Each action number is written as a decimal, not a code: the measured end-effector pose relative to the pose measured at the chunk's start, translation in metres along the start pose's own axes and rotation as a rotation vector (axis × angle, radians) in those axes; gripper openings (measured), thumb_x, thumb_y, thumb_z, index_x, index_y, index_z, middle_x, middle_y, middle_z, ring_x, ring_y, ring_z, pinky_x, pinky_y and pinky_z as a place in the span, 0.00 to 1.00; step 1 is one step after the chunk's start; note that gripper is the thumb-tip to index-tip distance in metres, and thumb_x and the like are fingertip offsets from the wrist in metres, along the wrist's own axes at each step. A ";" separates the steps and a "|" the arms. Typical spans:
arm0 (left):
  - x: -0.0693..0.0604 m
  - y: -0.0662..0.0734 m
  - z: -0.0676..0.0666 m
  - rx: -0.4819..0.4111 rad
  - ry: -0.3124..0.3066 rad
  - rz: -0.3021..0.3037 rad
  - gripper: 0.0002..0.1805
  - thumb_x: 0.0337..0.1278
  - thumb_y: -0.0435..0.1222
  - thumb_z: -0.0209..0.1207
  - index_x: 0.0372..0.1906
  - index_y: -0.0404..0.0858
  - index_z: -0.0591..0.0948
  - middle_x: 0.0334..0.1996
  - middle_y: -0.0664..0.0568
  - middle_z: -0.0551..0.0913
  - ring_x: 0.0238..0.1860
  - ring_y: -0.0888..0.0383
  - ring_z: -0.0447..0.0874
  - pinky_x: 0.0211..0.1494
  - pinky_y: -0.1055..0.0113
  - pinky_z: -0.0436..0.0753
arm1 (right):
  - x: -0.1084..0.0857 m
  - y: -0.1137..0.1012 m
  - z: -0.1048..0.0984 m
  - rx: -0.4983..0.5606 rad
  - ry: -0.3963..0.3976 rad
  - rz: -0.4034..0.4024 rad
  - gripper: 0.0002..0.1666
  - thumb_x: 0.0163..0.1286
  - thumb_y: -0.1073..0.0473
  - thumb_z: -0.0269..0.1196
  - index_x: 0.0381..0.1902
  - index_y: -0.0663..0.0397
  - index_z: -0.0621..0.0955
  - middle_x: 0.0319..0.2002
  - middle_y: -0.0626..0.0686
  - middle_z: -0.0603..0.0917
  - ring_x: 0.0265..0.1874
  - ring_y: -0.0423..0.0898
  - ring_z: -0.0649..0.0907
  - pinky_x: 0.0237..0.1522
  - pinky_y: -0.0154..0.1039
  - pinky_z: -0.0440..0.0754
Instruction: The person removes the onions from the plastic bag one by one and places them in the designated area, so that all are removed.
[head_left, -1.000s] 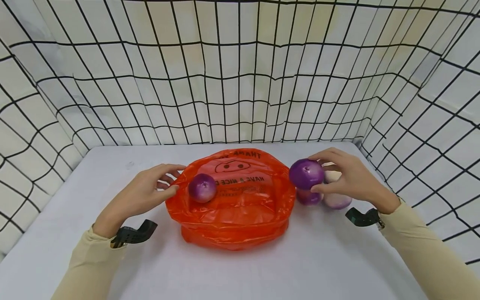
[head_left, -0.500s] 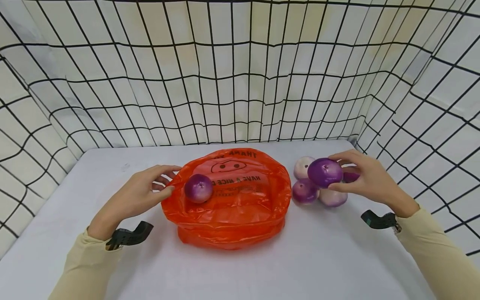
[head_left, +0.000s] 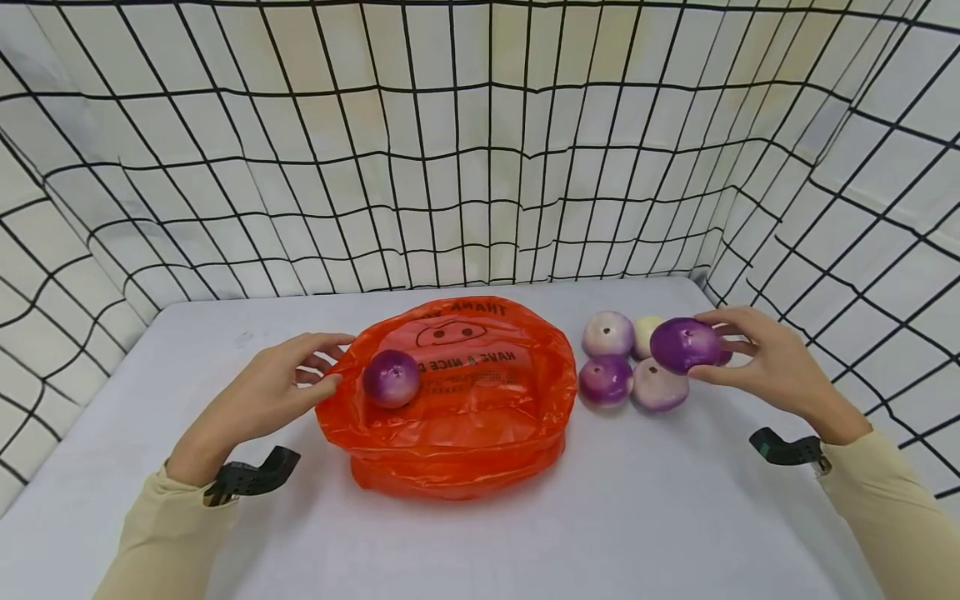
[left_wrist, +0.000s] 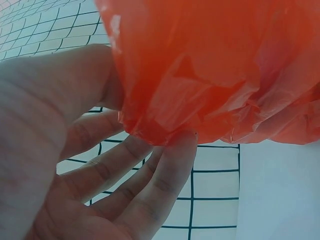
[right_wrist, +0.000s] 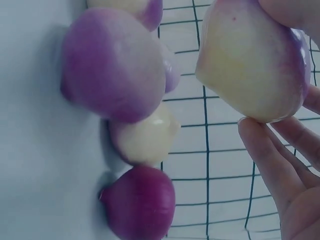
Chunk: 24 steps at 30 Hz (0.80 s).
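Note:
An orange plastic bag (head_left: 457, 471) stands on the table with its mouth spread wide. Inside it, toward the left, sits a purple onion (head_left: 392, 379). My left hand (head_left: 273, 387) holds the bag's left rim between thumb and fingers; the left wrist view shows fingertips against the orange plastic (left_wrist: 190, 75). My right hand (head_left: 776, 362) pinches another purple onion (head_left: 682, 345) by thumb and fingertips, raised above a group of onions. In the right wrist view this held onion (right_wrist: 255, 65) shows a pale yellowish side.
Right of the bag lie several onions: a pale one (head_left: 608, 333), a purple one (head_left: 604, 381), a whitish one (head_left: 660, 387), a yellowish one (head_left: 645, 335) and a purple one partly hidden. Black-gridded netting (head_left: 480, 179) walls the white table (head_left: 480, 550) behind and beside.
My right hand has moved right with its onion, away from the bag and over the group, so more onions show. My left hand keeps its place at the bag's rim; the view shifts slightly.

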<state>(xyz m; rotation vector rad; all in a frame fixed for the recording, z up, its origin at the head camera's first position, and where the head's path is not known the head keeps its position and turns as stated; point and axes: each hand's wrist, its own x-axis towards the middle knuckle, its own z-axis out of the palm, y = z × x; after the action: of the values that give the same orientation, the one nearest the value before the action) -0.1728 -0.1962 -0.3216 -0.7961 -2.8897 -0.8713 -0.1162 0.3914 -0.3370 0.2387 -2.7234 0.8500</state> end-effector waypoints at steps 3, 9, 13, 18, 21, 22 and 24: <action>0.000 0.000 0.000 -0.004 -0.004 0.001 0.27 0.66 0.34 0.62 0.69 0.40 0.75 0.57 0.42 0.85 0.52 0.47 0.87 0.55 0.49 0.90 | -0.004 0.008 -0.001 0.007 0.029 -0.004 0.43 0.49 0.55 0.84 0.64 0.53 0.79 0.59 0.55 0.82 0.47 0.16 0.74 0.47 0.07 0.73; -0.001 0.000 -0.001 -0.004 -0.015 -0.017 0.27 0.67 0.35 0.62 0.70 0.41 0.75 0.58 0.42 0.85 0.53 0.47 0.87 0.55 0.49 0.90 | -0.013 0.025 -0.006 -0.002 0.035 0.020 0.43 0.52 0.56 0.82 0.65 0.55 0.78 0.60 0.57 0.80 0.46 0.14 0.73 0.46 0.06 0.72; 0.000 -0.002 0.000 -0.002 -0.013 -0.012 0.27 0.67 0.35 0.62 0.70 0.41 0.75 0.57 0.42 0.84 0.53 0.46 0.87 0.54 0.49 0.90 | -0.018 0.035 -0.009 -0.013 0.031 0.049 0.44 0.53 0.55 0.82 0.66 0.56 0.77 0.62 0.59 0.79 0.45 0.13 0.71 0.44 0.06 0.71; 0.000 -0.002 -0.001 -0.003 -0.012 -0.011 0.27 0.67 0.35 0.62 0.70 0.41 0.75 0.57 0.42 0.85 0.53 0.46 0.87 0.55 0.49 0.90 | -0.025 0.044 -0.012 -0.038 0.021 0.116 0.45 0.55 0.50 0.81 0.68 0.56 0.75 0.62 0.62 0.78 0.44 0.11 0.70 0.41 0.06 0.72; 0.000 -0.001 -0.001 -0.003 -0.020 -0.018 0.27 0.67 0.36 0.62 0.70 0.41 0.74 0.58 0.42 0.84 0.54 0.46 0.86 0.55 0.49 0.90 | -0.029 0.047 -0.013 -0.053 0.011 0.156 0.46 0.56 0.46 0.80 0.68 0.55 0.75 0.63 0.62 0.77 0.47 0.24 0.80 0.40 0.08 0.73; 0.000 -0.001 -0.001 -0.002 -0.023 -0.021 0.28 0.67 0.36 0.62 0.71 0.41 0.74 0.59 0.41 0.84 0.54 0.46 0.86 0.54 0.49 0.90 | -0.030 0.049 -0.013 -0.056 0.008 0.160 0.46 0.57 0.46 0.79 0.69 0.55 0.75 0.63 0.62 0.77 0.49 0.33 0.83 0.40 0.08 0.73; 0.000 -0.001 -0.001 -0.001 -0.026 -0.026 0.28 0.67 0.36 0.62 0.71 0.40 0.74 0.59 0.41 0.84 0.54 0.46 0.86 0.54 0.48 0.90 | -0.033 0.052 -0.012 -0.068 0.002 0.171 0.46 0.57 0.44 0.79 0.69 0.55 0.75 0.63 0.63 0.77 0.51 0.48 0.85 0.39 0.08 0.73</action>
<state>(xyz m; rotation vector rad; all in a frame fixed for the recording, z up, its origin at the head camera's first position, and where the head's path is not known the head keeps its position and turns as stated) -0.1734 -0.1976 -0.3216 -0.7771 -2.9292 -0.8720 -0.0950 0.4428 -0.3653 -0.0091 -2.7952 0.7980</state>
